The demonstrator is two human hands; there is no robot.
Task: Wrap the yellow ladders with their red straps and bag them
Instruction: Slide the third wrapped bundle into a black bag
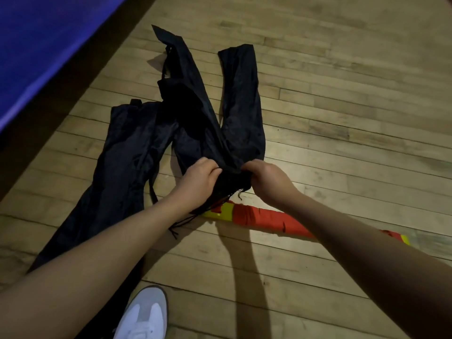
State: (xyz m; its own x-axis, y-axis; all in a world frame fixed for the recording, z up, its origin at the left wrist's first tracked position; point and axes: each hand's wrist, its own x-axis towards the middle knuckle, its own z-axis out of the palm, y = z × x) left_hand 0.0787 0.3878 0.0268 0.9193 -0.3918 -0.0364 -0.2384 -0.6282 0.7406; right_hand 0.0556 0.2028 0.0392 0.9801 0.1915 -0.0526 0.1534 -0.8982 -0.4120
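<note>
Ladder bundle (264, 220), strap-wrapped, lies on the floor; just beyond it our left hand (199, 181) and right hand (265, 181) clutch the black bag's (234, 178) mouth, apparently spreading it for loading.

We note one bundled ladder (264, 220) lying flat on the wooden floor (342, 118), yellow at both visible ends, its middle wound tightly in red strap (269, 218); part of it is hidden under the right forearm. Its left end sits at the gathered mouth of a long black bag (203, 133), which both hands hold bunched. We count two more black bags: one (117, 167) stretched out to the left, one (242, 101) behind, both limp on the floor.
</note>
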